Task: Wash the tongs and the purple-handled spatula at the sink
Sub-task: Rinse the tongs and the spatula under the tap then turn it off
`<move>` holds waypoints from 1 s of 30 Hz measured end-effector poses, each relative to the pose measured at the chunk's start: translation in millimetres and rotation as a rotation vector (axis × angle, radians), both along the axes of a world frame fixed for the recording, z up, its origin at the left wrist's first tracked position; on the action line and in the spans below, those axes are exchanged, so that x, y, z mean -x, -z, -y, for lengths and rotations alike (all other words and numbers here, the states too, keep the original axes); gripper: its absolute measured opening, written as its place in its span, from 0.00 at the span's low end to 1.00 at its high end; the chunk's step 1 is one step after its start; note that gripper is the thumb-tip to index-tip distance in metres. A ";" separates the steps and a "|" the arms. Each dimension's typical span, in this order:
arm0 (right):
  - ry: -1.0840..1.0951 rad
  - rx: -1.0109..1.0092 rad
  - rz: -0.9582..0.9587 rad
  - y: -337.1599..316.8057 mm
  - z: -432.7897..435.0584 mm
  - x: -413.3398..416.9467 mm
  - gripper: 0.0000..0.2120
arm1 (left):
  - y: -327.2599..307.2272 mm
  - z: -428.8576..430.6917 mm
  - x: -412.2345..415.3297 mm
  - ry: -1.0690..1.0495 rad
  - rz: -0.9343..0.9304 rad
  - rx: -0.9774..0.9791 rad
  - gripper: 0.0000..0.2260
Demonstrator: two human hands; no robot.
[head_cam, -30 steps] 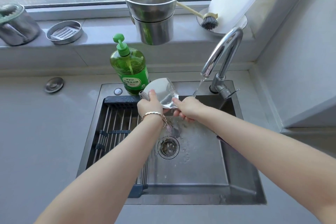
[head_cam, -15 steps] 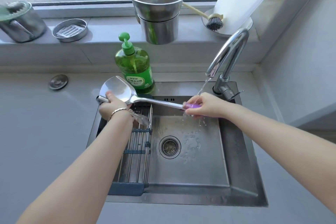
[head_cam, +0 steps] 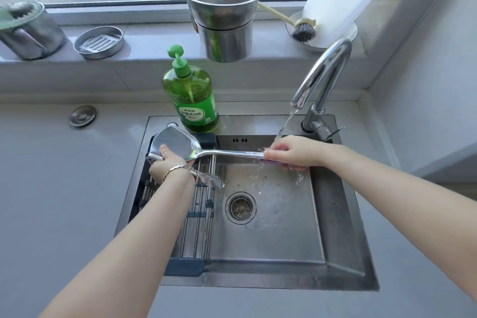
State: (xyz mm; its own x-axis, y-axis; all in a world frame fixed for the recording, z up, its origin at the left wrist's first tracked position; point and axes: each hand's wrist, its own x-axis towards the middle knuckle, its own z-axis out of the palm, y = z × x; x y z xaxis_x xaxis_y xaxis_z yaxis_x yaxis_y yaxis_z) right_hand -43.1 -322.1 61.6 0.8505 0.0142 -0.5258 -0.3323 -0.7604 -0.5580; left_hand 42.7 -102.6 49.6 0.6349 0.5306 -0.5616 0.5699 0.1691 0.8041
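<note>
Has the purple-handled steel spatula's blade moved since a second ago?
Yes. The purple-handled steel spatula's blade swung left: it was right of the green soap bottle, and now lies at the bottle's front left.

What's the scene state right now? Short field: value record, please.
left hand: grips the tongs, thumb on the spatula blade
right hand: grips the spatula's purple handle
spatula: held roughly level across the sink, blade left, handle right
water: running from the faucet onto the right hand and handle end
drying rack: lies over the sink's left part
soap bottle: upright behind the blade
</note>
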 end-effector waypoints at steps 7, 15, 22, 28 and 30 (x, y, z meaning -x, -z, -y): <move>-0.217 0.768 0.850 28.9 -11.5 -2.6 0.18 | 2.5 -6.1 -11.5 -0.077 -0.092 -0.017 0.19; -0.077 0.565 0.258 1.5 -11.3 -2.5 0.27 | 7.1 -2.1 1.2 0.099 -0.152 0.187 0.15; 0.080 0.480 0.249 7.0 21.1 19.3 0.28 | 3.6 30.4 17.0 0.308 -0.081 -0.013 0.21; 0.271 0.401 0.241 15.6 31.4 49.1 0.28 | 11.2 70.1 39.6 0.509 -0.128 0.112 0.23; 0.324 0.348 0.199 18.5 27.1 58.7 0.28 | 16.2 84.6 48.7 0.537 -0.167 0.215 0.18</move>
